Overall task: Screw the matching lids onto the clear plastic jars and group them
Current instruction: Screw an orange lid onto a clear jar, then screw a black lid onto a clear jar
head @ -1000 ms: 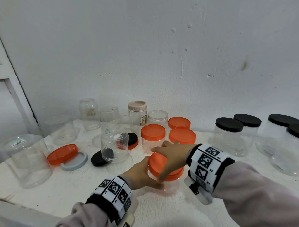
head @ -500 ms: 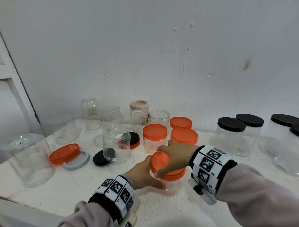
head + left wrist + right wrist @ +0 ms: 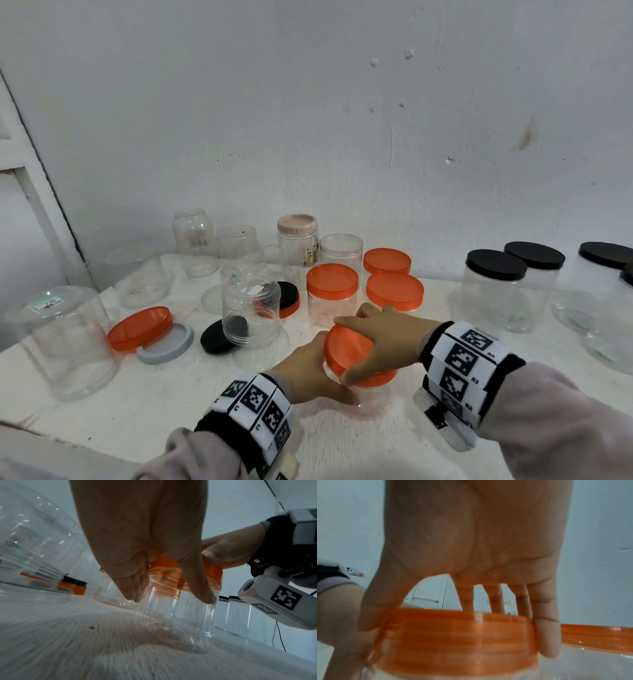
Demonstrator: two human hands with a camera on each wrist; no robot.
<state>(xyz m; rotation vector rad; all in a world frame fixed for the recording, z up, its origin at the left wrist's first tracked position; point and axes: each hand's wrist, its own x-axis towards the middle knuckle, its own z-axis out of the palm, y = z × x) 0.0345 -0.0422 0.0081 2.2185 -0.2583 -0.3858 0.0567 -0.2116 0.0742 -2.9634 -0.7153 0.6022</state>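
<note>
A small clear jar stands on the white table near the front, capped by an orange lid. My right hand lies over that lid, fingers and thumb curled round its rim. My left hand grips the jar's clear wall from the left, thumb and fingers on either side. Three jars with orange lids stand just behind. A loose orange lid, a grey lid and a black lid lie to the left.
Several lidless clear jars stand at the left and back, a large one near the left edge and an upturned one in the middle. Black-lidded jars group at the right. The table's front edge runs below my wrists.
My right hand has turned on the orange lid, its fingers sweeping further round the rim. The left hand keeps hold of the jar, which stays in place.
</note>
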